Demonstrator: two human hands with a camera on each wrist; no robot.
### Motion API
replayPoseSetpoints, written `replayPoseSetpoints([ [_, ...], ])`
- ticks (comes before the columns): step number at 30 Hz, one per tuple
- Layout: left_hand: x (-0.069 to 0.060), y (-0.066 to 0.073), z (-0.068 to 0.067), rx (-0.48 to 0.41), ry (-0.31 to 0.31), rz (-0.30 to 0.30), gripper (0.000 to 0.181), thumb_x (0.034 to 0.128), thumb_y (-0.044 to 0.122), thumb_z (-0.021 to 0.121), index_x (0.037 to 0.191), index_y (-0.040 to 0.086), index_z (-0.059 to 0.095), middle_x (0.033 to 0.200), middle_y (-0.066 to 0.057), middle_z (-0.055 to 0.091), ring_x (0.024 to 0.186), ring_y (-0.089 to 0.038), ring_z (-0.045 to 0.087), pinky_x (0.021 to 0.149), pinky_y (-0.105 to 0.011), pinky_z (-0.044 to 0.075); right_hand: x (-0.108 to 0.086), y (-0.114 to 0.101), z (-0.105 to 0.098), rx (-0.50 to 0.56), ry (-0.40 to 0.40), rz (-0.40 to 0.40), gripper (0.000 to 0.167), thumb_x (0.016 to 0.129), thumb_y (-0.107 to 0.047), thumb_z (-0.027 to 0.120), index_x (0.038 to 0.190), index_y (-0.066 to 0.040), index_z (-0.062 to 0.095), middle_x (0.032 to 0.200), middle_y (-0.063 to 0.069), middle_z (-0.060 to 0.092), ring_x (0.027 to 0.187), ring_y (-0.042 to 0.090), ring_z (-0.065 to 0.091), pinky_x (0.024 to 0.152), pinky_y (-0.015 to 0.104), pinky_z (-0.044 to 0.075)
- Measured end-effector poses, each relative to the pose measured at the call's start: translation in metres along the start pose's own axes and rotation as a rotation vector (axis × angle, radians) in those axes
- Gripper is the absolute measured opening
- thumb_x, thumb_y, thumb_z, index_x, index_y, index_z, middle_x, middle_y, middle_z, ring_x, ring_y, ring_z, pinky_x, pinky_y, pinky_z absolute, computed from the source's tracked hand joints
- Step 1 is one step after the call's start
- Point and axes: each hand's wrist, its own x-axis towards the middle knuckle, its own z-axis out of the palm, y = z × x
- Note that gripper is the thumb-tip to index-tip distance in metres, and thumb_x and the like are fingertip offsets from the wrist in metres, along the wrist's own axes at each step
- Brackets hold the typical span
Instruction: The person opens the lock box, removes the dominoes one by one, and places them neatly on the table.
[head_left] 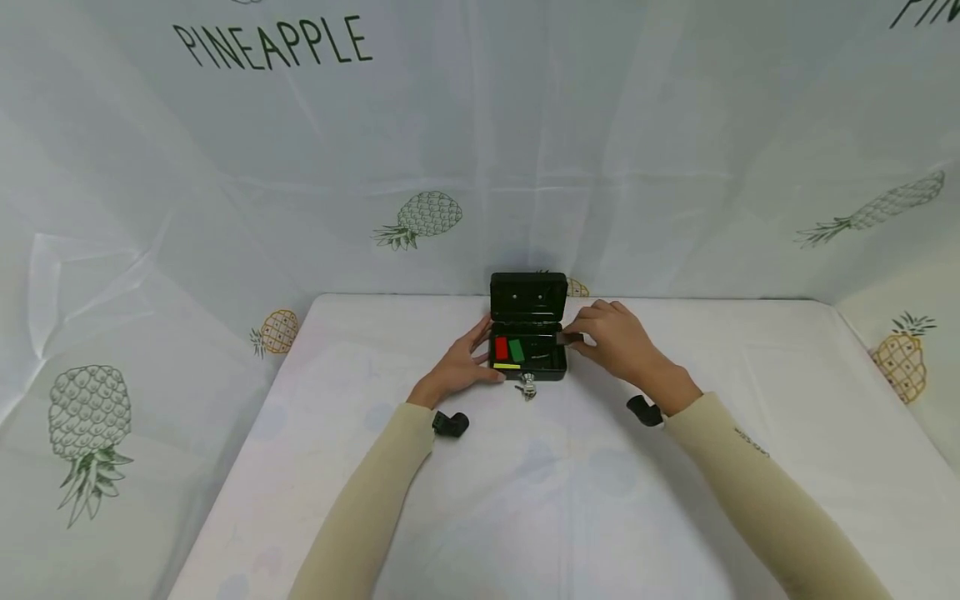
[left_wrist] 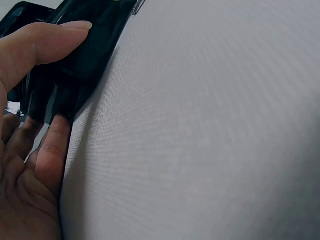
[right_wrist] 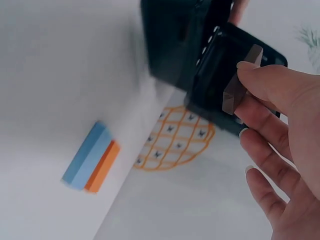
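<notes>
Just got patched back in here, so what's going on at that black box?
A person is working with both hands at the black box, whose lid is open. The left hand rests against its left side, thumb at the front. The right hand pinches a dark block at the box's right side. Inside lie a red block, a green block and a yellow strip. What look like keys are at the front.
</notes>
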Motion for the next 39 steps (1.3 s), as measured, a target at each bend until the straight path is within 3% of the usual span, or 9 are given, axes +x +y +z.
replayPoseSetpoints([
  [9,0.000,0.000,0.001,0.009,-0.004,-0.008,0.119,0.0831,-0.006,0.086,0.172,0.023,0.013,0.176,-0.001,0.020,0.161,-0.023,0.024,0.124,-0.042,0.041,-0.026,0.022,-0.003,-0.011,0.007,0.041,0.025,0.080,-0.005,0.092,0.103,-0.006,0.083,0.101,0.007,0.078,0.099,0.033,0.067,0.092,0.053,0.057],
  [24,0.001,0.002,0.001,0.036,0.005,-0.021,0.119,0.0835,-0.004,0.087,0.172,0.024,0.013,0.177,-0.002,0.020,0.161,-0.024,0.024,0.123,-0.042,0.042,-0.056,0.039,0.003,-0.018,-0.090,0.119,0.022,0.082,-0.002,0.089,0.102,-0.005,0.083,0.102,0.011,0.077,0.098,0.035,0.066,0.085,0.053,0.057],
  [39,0.001,0.002,0.002,0.034,0.007,-0.020,0.120,0.0832,-0.005,0.086,0.172,0.024,0.012,0.177,-0.002,0.020,0.162,-0.024,0.023,0.123,-0.043,0.042,-0.060,0.045,0.010,-0.014,-0.115,0.084,0.022,0.079,-0.002,0.091,0.100,-0.004,0.082,0.099,0.012,0.078,0.093,0.035,0.068,0.082,0.053,0.060],
])
